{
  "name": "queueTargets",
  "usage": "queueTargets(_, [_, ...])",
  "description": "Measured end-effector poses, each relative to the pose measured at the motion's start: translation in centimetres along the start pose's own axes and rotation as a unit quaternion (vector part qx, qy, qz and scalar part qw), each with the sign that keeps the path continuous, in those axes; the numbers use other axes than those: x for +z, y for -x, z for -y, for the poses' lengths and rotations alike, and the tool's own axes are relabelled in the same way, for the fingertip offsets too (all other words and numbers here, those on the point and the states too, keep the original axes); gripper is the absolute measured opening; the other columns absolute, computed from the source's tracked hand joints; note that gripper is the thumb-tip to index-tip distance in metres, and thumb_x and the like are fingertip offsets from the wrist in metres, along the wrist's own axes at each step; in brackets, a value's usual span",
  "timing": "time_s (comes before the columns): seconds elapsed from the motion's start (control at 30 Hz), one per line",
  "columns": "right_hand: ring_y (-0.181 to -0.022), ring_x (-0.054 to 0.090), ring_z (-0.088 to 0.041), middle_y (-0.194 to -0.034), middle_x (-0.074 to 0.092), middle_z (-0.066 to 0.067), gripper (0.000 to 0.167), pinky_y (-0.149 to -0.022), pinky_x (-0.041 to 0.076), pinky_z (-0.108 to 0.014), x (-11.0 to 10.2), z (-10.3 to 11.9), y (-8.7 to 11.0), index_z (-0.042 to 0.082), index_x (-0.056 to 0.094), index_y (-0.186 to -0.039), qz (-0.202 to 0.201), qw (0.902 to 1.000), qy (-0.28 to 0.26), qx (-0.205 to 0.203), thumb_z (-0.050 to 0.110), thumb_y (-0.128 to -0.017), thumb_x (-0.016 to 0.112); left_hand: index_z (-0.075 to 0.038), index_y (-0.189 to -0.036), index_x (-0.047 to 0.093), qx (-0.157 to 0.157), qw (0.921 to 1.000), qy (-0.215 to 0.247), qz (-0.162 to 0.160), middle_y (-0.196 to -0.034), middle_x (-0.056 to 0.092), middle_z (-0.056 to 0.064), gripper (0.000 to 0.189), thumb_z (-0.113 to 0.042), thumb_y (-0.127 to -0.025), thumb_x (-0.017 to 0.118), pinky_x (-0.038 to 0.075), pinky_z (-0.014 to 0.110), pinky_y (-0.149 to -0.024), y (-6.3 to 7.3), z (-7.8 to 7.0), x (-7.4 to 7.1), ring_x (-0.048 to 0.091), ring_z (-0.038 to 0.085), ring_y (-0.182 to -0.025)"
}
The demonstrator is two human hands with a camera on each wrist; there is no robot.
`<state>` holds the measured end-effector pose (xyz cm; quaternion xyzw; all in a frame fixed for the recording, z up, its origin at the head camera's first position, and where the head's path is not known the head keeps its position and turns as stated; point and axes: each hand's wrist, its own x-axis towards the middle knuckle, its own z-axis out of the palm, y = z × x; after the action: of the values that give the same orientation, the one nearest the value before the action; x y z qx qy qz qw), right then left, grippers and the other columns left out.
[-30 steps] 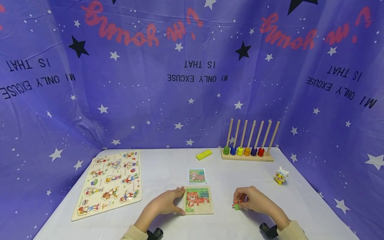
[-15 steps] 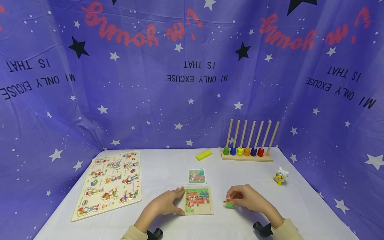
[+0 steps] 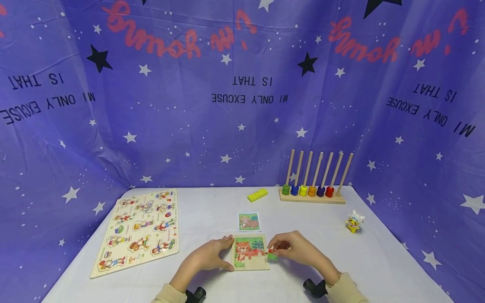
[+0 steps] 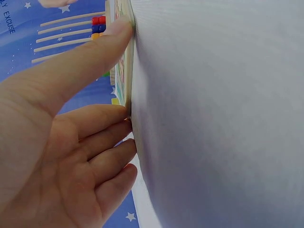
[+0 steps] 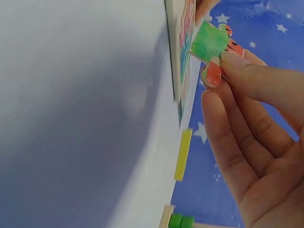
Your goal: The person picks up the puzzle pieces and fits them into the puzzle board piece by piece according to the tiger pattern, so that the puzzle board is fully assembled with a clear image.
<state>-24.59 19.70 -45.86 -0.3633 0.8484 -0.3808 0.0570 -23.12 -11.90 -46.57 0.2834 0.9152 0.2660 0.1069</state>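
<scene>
A small wooden jigsaw tray lies on the table, showing an orange tiger on green across its upper part and lower left corner. Bare wood shows at its lower right. Against the tray's left edge rest the thumb and fingertips of my left hand, spread from corner to corner. My right hand pinches a green and orange jigsaw piece between thumb and fingers, right at the tray's right edge. A picture card of the tiger lies just behind the tray.
A large wooden peg puzzle board covers the table's left side. At the back are a yellow block and a rack of wooden rods with coloured beads. A small yellow and white figurine stands at the right.
My right hand has moved left with the jigsaw piece, from out on the table to the tray's right edge. The left hand and the tray have stayed in place.
</scene>
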Motion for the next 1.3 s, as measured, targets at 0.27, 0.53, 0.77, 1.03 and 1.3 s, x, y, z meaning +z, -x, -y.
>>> queueTargets(0.27, [-0.078, 0.064, -0.003, -0.088, 0.07, 0.01, 0.017, -0.067, 0.055, -0.022, 1.6, 0.8, -1.5, 0.013, 0.073, -0.102, 0.015, 0.9999, -0.004, -0.002, 0.009, -0.085, 0.073, 0.005, -0.139, 0.046, 0.006, 1.0, 0.001, 0.001, -0.148, 0.04, 0.018, 0.087, -0.039, -0.072, 0.08, 0.031, 0.05, -0.111, -0.1, -0.1, 0.0, 0.037, 0.036, -0.136])
queueTargets(0.53, [-0.075, 0.061, 0.0, -0.087, 0.069, 0.012, 0.016, -0.066, 0.054, -0.02, 2.9, 1.7, -3.0, 0.012, 0.074, -0.101, 0.032, 0.9994, -0.002, -0.008, 0.008, -0.086, 0.073, 0.004, -0.139, 0.046, 0.004, 1.0, -0.005, 0.0, -0.148, 0.04, 0.017, 0.087, -0.041, -0.072, 0.08, 0.031, 0.049, -0.111, -0.2, -0.1, -0.1, 0.038, 0.035, -0.135])
queueTargets(0.77, [-0.074, 0.061, 0.001, -0.09, 0.07, 0.011, 0.018, -0.067, 0.054, -0.018, 3.8, 1.8, -4.0, 0.013, 0.074, -0.099, 0.041, 0.9987, 0.003, -0.03, 0.003, -0.085, 0.072, 0.005, -0.139, 0.046, 0.005, 1.0, -0.002, 0.002, -0.148, 0.04, 0.017, 0.087, -0.04, -0.073, 0.08, 0.031, 0.05, -0.111, -0.2, -0.3, -0.1, 0.038, 0.036, -0.135])
queueTargets(1.03, [-0.075, 0.057, 0.001, -0.091, 0.067, 0.013, 0.019, -0.067, 0.052, -0.018, 4.5, 1.7, -4.4, 0.018, 0.075, -0.096, 0.034, 0.9987, 0.027, -0.027, 0.005, -0.083, 0.074, 0.004, -0.139, 0.047, 0.002, 1.0, -0.005, 0.001, -0.147, 0.041, 0.016, 0.086, -0.04, -0.072, 0.081, 0.032, 0.049, -0.111, -0.2, -0.4, 0.0, 0.039, 0.035, -0.135])
queueTargets(1.3, [-0.076, 0.055, -0.001, -0.088, 0.064, 0.012, 0.017, -0.066, 0.05, -0.018, 4.7, 1.8, -4.6, 0.017, 0.076, -0.096, 0.03, 0.9985, 0.041, -0.022, 0.006, -0.084, 0.074, 0.004, -0.139, 0.046, 0.003, 1.0, -0.006, 0.004, -0.148, 0.041, 0.017, 0.086, -0.04, -0.073, 0.08, 0.031, 0.049, -0.111, -0.1, -0.2, -0.2, 0.038, 0.036, -0.135])
